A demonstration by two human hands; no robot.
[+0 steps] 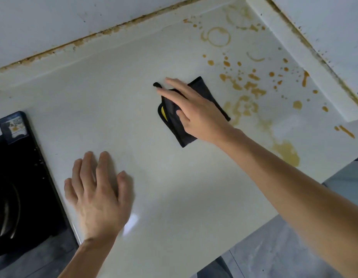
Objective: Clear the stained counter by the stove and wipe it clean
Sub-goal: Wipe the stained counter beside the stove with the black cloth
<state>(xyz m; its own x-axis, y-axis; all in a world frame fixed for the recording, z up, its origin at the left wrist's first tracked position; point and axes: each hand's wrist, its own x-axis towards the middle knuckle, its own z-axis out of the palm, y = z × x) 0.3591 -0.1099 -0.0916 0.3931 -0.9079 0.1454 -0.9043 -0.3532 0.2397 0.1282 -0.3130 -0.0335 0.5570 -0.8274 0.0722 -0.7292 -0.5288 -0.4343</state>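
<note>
Right hand (196, 113) flat on black cloth (174, 121), seemingly pressing.

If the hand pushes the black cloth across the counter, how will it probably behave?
The black cloth looks soft and folded, so it probably bunches. The glossy counter likely lets it slide easily. The right hand lies flat on it, which should keep it spread.

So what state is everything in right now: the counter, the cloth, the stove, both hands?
Counter: clean near the stove, orange stains remaining on the far right.
Cloth: folded, flat, pressed down by the right hand.
Stove: no flame visible.
Right hand: open, on the cloth.
Left hand: open, flat on the counter.
</note>
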